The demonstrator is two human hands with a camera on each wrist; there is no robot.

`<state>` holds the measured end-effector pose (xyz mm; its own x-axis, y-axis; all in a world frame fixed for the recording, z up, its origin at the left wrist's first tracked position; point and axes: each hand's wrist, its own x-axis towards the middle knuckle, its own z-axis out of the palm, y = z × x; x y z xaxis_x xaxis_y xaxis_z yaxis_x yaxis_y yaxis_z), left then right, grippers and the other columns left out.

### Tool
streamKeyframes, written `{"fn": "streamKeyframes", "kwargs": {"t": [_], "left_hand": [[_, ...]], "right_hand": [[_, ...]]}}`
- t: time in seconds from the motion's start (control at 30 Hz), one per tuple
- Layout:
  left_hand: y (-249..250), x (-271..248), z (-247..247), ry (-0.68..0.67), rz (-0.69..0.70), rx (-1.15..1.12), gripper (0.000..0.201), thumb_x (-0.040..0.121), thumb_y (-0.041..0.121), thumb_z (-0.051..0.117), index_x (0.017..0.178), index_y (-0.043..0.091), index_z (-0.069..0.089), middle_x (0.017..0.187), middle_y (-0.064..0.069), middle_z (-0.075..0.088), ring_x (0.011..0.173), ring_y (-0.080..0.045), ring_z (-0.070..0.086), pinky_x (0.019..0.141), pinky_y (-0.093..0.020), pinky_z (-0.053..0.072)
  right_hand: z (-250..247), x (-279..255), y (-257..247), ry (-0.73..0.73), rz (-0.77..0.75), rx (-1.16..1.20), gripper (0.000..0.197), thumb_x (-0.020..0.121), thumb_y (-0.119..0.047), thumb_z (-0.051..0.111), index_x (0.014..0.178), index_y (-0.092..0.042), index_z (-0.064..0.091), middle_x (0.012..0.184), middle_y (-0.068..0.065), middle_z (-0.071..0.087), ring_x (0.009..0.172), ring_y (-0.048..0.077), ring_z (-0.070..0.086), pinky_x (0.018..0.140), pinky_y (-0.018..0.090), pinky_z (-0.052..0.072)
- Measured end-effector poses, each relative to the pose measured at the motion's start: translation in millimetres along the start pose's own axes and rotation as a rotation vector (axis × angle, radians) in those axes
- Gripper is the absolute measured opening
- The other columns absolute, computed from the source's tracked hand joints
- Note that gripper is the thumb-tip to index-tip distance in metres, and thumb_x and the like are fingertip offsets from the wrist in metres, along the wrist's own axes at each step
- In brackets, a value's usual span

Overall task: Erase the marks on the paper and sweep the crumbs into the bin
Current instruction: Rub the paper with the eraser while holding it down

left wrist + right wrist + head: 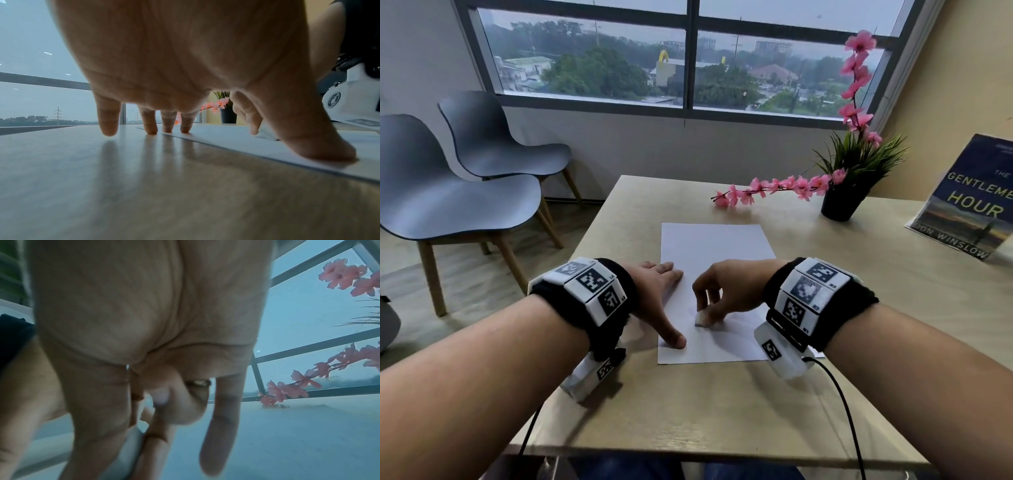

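Paper (pixel 714 246) on table (pixel 722 404), plant (pixel 844 198) behind

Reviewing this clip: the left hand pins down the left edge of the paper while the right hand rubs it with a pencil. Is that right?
Not quite. The left hand does press flat on the left edge of the paper, but the right hand pinches a small white eraser, not a pencil, and holds it against the sheet. The head view shows this.

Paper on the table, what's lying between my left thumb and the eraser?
Nothing but bare paper; the head view shows a clear white strip from left thumb to eraser.
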<state>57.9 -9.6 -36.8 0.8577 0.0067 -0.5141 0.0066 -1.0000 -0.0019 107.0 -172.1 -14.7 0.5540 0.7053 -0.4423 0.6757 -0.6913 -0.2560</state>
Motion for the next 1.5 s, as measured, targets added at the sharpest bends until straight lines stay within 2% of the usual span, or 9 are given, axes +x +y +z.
{"fn": "streamKeyframes", "kwargs": {"t": [0.17, 0.33, 0.43, 0.63, 0.87, 1.0, 1.17, 1.37, 1.5], "left_hand": [[0.8, -1.6, -0.5, 0.008, 0.004, 0.003, 0.129, 0.056, 0.076, 0.068, 0.152, 0.029, -0.003, 0.160, 0.009, -0.011, 0.148, -0.016, -0.007, 0.121, -0.040, 0.006], [1.6, -3.3, -0.8, 0.012, 0.008, -0.020, 0.126, 0.056, 0.076, 0.070, 0.151, 0.036, -0.002, 0.159, 0.011, -0.017, 0.148, -0.019, -0.008, 0.118, -0.043, 0.006], [0.4, -2.1, -2.1, -0.006, 0.024, -0.021, 0.125, 0.056, 0.075, 0.071, 0.150, 0.040, -0.003, 0.159, 0.013, -0.013, 0.148, -0.018, -0.010, 0.118, -0.044, 0.004], [1.7, -0.5, -0.9, -0.017, 0.026, 0.003, 0.135, 0.055, 0.075, 0.071, 0.152, 0.027, -0.010, 0.159, 0.010, -0.014, 0.147, -0.015, -0.012, 0.120, -0.036, -0.001], [1.8, -0.1, -0.9, -0.037, 0.005, 0.012, 0.135, 0.055, 0.076, 0.070, 0.152, 0.026, -0.010, 0.159, 0.010, -0.016, 0.147, -0.016, -0.013, 0.119, -0.038, -0.001], [0.3, 1.7, 0.0, -0.037, 0.001, 0.003, 0.136, 0.054, 0.076, 0.071, 0.152, 0.027, -0.010, 0.159, 0.009, -0.017, 0.147, -0.017, -0.013, 0.120, -0.039, 0.000], [-2.0, 5.0, 0.8, -0.047, -0.014, -0.001, 0.141, 0.048, 0.081, 0.069, 0.151, 0.029, -0.013, 0.159, 0.005, -0.019, 0.147, -0.018, -0.013, 0.121, -0.041, 0.001], [-1.7, 2.9, 1.1, -0.030, -0.007, 0.007, 0.140, 0.050, 0.079, 0.069, 0.151, 0.027, -0.012, 0.159, 0.003, -0.018, 0.147, -0.017, -0.013, 0.121, -0.039, 0.000], [0.3, 2.5, 1.8, -0.038, -0.015, 0.027, 0.143, 0.049, 0.080, 0.069, 0.151, 0.025, -0.015, 0.159, 0.003, -0.020, 0.147, -0.016, -0.014, 0.121, -0.037, -0.001]], "right_hand": [[5.0, -9.2, -0.1, -0.113, -0.037, 0.031, 0.025, 0.082, -0.043, 0.073, 0.093, -0.021, 0.069, 0.093, -0.003, 0.073, 0.076, 0.009, 0.059, 0.066, 0.023, 0.044], [6.5, -18.4, 8.9, -0.164, -0.020, 0.063, 0.025, 0.081, -0.042, 0.074, 0.094, -0.021, 0.068, 0.083, -0.005, 0.072, 0.053, 0.002, 0.057, 0.066, 0.025, 0.044], [5.6, -21.7, 15.5, -0.187, 0.002, 0.070, 0.023, 0.080, -0.040, 0.075, 0.092, -0.022, 0.069, 0.084, -0.002, 0.073, 0.054, -0.001, 0.058, 0.075, 0.027, 0.046], [4.7, -10.0, 11.4, -0.058, 0.001, 0.075, 0.024, 0.081, -0.042, 0.075, 0.094, -0.022, 0.069, 0.092, -0.002, 0.072, 0.068, 0.009, 0.059, 0.064, 0.023, 0.046], [-1.5, -5.3, 5.8, -0.136, -0.018, 0.029, 0.025, 0.078, -0.041, 0.078, 0.095, -0.023, 0.072, 0.097, -0.005, 0.073, 0.078, 0.003, 0.058, 0.068, 0.020, 0.042], [-4.2, 5.4, 6.2, -0.031, 0.026, 0.016, 0.025, 0.080, -0.042, 0.075, 0.096, -0.022, 0.070, 0.093, -0.007, 0.073, 0.072, 0.001, 0.057, 0.068, 0.024, 0.042], [-1.6, -0.3, 3.4, -0.171, -0.006, 0.018, 0.025, 0.079, -0.044, 0.076, 0.090, -0.022, 0.070, 0.087, -0.007, 0.074, 0.076, 0.002, 0.058, 0.073, 0.025, 0.044], [-7.9, 12.2, 3.3, -0.048, 0.044, -0.010, 0.025, 0.079, -0.047, 0.074, 0.089, -0.025, 0.069, 0.081, -0.010, 0.074, 0.080, 0.002, 0.061, 0.078, 0.029, 0.046], [-3.7, 5.6, 1.6, -0.147, 0.012, -0.001, 0.026, 0.079, -0.047, 0.075, 0.088, -0.023, 0.069, 0.078, -0.009, 0.073, 0.077, 0.004, 0.059, 0.076, 0.028, 0.045]]}}
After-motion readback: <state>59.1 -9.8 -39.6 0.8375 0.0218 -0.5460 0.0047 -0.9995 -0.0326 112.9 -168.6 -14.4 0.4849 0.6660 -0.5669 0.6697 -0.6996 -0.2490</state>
